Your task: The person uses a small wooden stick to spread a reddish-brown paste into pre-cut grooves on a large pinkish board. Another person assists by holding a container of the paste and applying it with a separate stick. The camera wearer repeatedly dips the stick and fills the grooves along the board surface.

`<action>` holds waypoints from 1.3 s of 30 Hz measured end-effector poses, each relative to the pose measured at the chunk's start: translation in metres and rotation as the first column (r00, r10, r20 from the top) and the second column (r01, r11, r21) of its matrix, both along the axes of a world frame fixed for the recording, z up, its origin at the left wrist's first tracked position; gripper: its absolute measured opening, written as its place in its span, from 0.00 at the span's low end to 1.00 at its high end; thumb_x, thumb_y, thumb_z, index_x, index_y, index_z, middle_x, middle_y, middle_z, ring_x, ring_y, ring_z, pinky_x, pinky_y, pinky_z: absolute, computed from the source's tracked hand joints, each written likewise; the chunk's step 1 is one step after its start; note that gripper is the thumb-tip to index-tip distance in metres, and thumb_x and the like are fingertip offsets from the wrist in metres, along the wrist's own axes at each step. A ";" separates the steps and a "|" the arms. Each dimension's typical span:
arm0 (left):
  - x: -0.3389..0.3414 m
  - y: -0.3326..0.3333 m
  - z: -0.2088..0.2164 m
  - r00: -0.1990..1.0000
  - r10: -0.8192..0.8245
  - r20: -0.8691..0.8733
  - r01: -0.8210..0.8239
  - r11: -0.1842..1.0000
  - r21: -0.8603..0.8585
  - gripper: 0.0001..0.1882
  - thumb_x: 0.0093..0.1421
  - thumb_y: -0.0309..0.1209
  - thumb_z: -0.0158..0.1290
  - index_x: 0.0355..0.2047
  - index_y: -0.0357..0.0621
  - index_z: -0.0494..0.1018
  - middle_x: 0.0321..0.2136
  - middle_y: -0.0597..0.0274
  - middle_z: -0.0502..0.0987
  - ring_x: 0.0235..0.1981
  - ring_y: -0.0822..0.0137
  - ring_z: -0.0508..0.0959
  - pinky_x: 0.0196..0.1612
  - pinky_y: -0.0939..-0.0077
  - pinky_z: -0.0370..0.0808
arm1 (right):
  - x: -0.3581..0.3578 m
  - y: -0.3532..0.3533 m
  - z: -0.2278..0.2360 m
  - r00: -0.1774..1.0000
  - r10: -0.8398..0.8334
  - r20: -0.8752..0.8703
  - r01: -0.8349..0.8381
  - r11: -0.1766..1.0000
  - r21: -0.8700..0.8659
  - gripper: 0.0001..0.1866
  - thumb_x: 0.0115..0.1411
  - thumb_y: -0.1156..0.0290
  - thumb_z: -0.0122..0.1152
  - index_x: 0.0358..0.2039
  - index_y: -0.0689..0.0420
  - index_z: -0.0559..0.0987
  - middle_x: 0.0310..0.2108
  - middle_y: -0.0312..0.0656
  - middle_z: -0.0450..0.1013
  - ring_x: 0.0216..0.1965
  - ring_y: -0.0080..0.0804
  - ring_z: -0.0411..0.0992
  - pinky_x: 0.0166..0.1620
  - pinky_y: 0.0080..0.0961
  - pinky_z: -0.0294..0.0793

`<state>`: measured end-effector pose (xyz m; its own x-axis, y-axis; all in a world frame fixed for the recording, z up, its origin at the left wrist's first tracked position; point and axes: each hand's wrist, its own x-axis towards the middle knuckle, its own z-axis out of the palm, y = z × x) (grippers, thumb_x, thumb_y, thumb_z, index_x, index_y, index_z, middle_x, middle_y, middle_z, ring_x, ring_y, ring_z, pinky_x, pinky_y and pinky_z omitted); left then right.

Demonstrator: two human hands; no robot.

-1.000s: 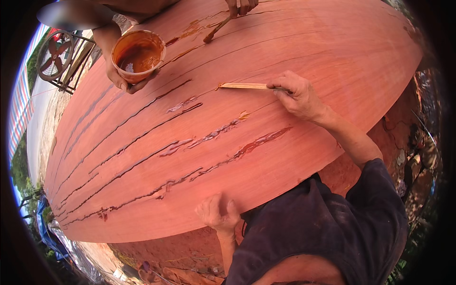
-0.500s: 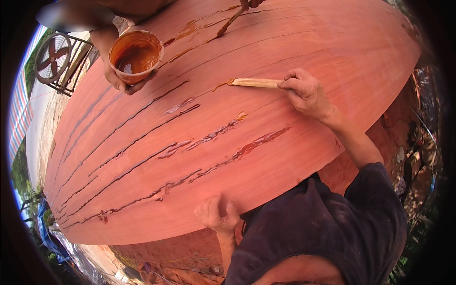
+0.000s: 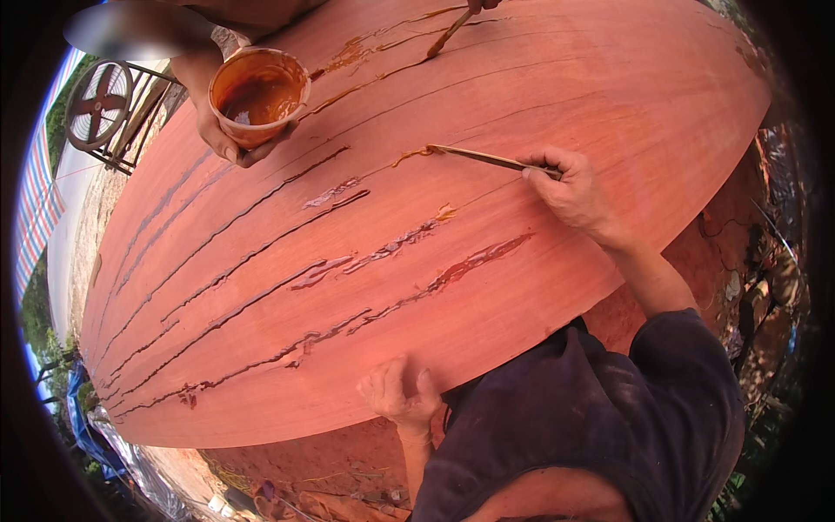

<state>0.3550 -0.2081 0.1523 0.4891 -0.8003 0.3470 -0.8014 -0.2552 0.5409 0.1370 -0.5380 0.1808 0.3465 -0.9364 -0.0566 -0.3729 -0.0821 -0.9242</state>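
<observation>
My right hand (image 3: 570,193) grips a thin flat wooden stick (image 3: 487,158). Its tip touches an orange-brown smear of paste (image 3: 410,157) on a seam of a broad, curved, reddish wooden surface (image 3: 487,304), shaped like an upturned boat hull. My left hand (image 3: 400,393) rests on the near edge of the wood, thumb apart from the fingers, holding nothing. Across from me, another person's hand (image 3: 213,130) supports a plastic tub (image 3: 259,94) of brown-orange paste. That person's other hand (image 3: 481,5), partly cut off, works a paste-covered stick (image 3: 448,33) along a farther seam.
Dark, glossy filler lines (image 3: 261,300) run along several seams on the left. Beyond the far-left edge stands a fan (image 3: 99,104) on a metal frame, near a striped sheet (image 3: 39,213). Reddish ground (image 3: 313,470) and scattered debris (image 3: 765,339) lie around the wood.
The stick in my right hand has turned edge-on, and the hand has shifted slightly right and down. The other person's tub and stick have moved to the right. My left hand stays put.
</observation>
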 end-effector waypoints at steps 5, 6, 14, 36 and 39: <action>0.000 -0.001 0.000 1.000 0.003 0.002 -0.002 1.000 -0.012 0.18 0.57 0.45 0.63 0.37 0.44 0.82 0.35 0.58 0.82 0.36 0.52 0.77 0.43 0.57 0.67 | 0.014 0.000 -0.001 0.999 0.010 -0.041 -0.012 0.998 -0.055 0.09 0.65 0.73 0.62 0.42 0.62 0.86 0.27 0.34 0.76 0.30 0.19 0.71 0.33 0.24 0.71; -0.001 -0.001 0.000 1.000 0.005 -0.002 -0.005 1.000 -0.012 0.18 0.57 0.45 0.63 0.37 0.44 0.82 0.35 0.58 0.82 0.35 0.52 0.77 0.43 0.57 0.68 | 0.017 0.000 -0.002 0.999 0.011 -0.043 -0.015 0.996 -0.093 0.09 0.65 0.73 0.62 0.42 0.62 0.86 0.27 0.36 0.76 0.30 0.22 0.72 0.34 0.26 0.71; -0.001 -0.001 0.002 1.000 0.013 -0.022 -0.013 1.000 -0.018 0.18 0.57 0.46 0.63 0.37 0.44 0.82 0.34 0.58 0.81 0.35 0.52 0.77 0.42 0.57 0.68 | 0.037 0.006 0.002 0.990 0.086 -0.111 -0.110 0.964 -0.242 0.10 0.63 0.75 0.61 0.42 0.61 0.86 0.31 0.47 0.76 0.31 0.37 0.75 0.35 0.31 0.73; -0.001 -0.003 0.004 1.000 0.006 -0.030 -0.007 1.000 -0.020 0.17 0.56 0.43 0.63 0.38 0.45 0.82 0.33 0.59 0.81 0.35 0.53 0.78 0.42 0.58 0.68 | 0.057 0.002 -0.008 0.980 0.198 -0.024 -0.188 0.874 -0.448 0.09 0.59 0.84 0.63 0.40 0.63 0.84 0.31 0.43 0.75 0.28 0.30 0.72 0.32 0.27 0.70; -0.001 -0.003 0.003 0.999 0.011 -0.035 -0.012 1.000 -0.026 0.17 0.56 0.43 0.63 0.38 0.45 0.82 0.33 0.59 0.81 0.36 0.53 0.78 0.43 0.58 0.68 | 0.046 -0.002 -0.004 0.975 0.189 -0.116 -0.221 0.856 -0.467 0.10 0.59 0.86 0.63 0.41 0.64 0.83 0.32 0.42 0.75 0.28 0.27 0.71 0.31 0.24 0.69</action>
<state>0.3537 -0.2110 0.1555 0.5102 -0.7854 0.3505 -0.7793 -0.2498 0.5746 0.1825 -0.5402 0.1766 0.5444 -0.7636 0.3472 -0.3560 -0.5852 -0.7286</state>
